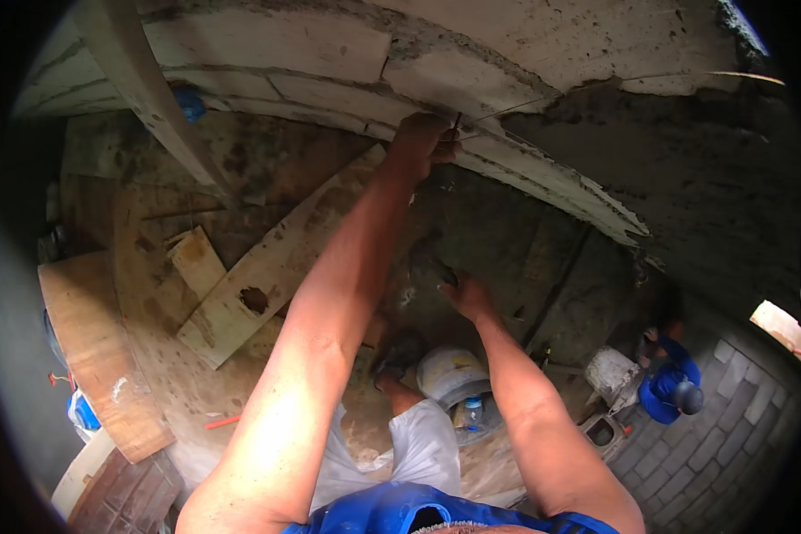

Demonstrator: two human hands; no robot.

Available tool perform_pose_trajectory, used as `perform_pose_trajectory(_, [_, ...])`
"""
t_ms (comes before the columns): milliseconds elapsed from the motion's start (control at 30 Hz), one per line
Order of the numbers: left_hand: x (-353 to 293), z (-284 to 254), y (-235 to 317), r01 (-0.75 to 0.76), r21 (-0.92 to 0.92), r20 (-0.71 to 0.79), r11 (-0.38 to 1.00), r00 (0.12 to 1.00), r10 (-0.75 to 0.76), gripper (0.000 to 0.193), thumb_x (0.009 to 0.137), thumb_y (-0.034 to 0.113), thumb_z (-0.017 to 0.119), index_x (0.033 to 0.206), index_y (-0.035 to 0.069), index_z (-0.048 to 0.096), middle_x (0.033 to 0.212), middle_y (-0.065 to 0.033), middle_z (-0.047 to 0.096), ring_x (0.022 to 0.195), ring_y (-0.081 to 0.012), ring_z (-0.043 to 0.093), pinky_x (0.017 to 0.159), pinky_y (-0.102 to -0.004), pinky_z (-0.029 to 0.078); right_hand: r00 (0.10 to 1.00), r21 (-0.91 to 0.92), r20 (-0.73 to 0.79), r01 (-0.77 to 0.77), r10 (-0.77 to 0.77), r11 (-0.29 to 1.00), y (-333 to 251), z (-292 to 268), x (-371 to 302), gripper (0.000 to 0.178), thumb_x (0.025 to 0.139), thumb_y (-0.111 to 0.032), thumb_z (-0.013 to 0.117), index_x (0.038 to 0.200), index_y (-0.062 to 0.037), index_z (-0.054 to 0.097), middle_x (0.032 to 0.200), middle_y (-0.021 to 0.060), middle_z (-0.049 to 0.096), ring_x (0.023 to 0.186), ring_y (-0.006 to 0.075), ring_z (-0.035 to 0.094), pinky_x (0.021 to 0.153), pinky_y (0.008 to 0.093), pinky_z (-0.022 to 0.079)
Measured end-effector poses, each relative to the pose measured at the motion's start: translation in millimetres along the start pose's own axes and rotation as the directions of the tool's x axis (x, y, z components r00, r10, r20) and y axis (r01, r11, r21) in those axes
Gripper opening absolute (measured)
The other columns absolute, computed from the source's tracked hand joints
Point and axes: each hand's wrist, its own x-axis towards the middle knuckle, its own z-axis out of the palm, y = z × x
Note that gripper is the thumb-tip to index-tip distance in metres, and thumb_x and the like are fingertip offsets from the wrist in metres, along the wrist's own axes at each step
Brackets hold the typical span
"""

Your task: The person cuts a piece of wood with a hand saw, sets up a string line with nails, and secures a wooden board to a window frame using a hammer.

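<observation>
Overhead, wall: pale block wall with rough grey mortar [329, 40].
Left hand [421, 142]: fingers pinched shut on a thin taut guide string [543, 100] against the wall.
Right hand [465, 294]: lower, grip unclear.
Floor: stained plywood sheets [187, 374], white plastic bucket [449, 374].

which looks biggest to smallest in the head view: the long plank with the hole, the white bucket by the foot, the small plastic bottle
1. long plank with the hole, by far the largest
2. white bucket
3. small plastic bottle, smallest

All three lie on the platform below, at a similar distance, so the order seems reliable.
</observation>
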Motion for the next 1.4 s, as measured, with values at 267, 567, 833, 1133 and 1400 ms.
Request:
perform_pose_trajectory(267, [-2.5,-15.9,-22.8,0.111,-0.295,0.008,0.949,0.993,-0.114,0.024,0.095,0.021,0.059,0.104,-0.001,0.061,0.087,-0.0118,0.064,0.077,-0.0294,0.068,0.066,-0.0439,0.061,0.747,0.361,-0.664,0.303,0.015,0.882,-180.4,-269.3,-43.1,0.020,0.098,-0.011,0.061,0.114,-0.0001,0.067,0.087,0.0043,0.069,0.072,0.0103,0.062,0.065,0.0245,0.050])
perform_pose_trajectory(567, [9.1,-2.8,-34.1,0.218,-0.417,0.083,0.883,0.976,-0.202,0.021,0.094,0.021,0.065,0.101,0.002,0.061,0.086,-0.0107,0.062,0.085,-0.0330,0.065,0.083,-0.0535,0.059,0.446,0.143,-0.892,0.439,-0.077,0.887,-267.8,-382.3,-65.5,0.019,0.096,-0.017,0.068,0.106,-0.0009,0.070,0.079,0.0019,0.068,0.065,0.0055,0.060,0.055,0.0183,0.043])
perform_pose_trajectory(833, [12.6,-18.7,-33.4,0.299,-0.439,0.204,0.847,0.951,-0.230,0.022,0.093,0.019,0.067,0.104,0.002,0.060,0.090,-0.0119,0.061,0.091,-0.0343,0.063,0.087,-0.0540,0.058,0.371,0.048,-0.918,0.449,-0.138,0.892,-277.5,-390.0,-63.4,0.013,0.097,-0.013,0.067,0.101,-0.0010,0.070,0.079,0.0013,0.067,0.065,0.0058,0.058,0.057,0.0189,0.043])
perform_pose_trajectory(1133, [20.1,-17.7,-41.6,0.262,-0.499,0.260,0.826,0.955,-0.145,0.016,0.094,0.016,0.066,0.101,0.002,0.060,0.088,-0.0102,0.060,0.085,-0.0289,0.062,0.090,-0.0543,0.055,0.285,-0.218,-0.889,0.425,-0.359,0.878,-267.8,-403.0,-50.3,0.007,0.095,-0.004,0.065,0.093,0.0017,0.066,0.078,-0.0003,0.061,0.067,0.0065,0.051,0.062,0.0208,0.043])
perform_pose_trajectory(1400, [-3.5,-10.9,-37.4,0.155,-0.556,0.221,0.817,0.975,-0.034,0.019,0.094,0.013,0.063,0.104,-0.003,0.061,0.087,-0.0128,0.062,0.077,-0.0288,0.062,0.083,-0.0527,0.058,0.431,-0.184,-0.852,0.282,-0.296,0.941,-248.2,-376.1,-40.9,0.011,0.097,-0.009,0.063,0.091,-0.0002,0.065,0.077,0.0035,0.061,0.067,0.0102,0.054,0.060,0.0250,0.044])
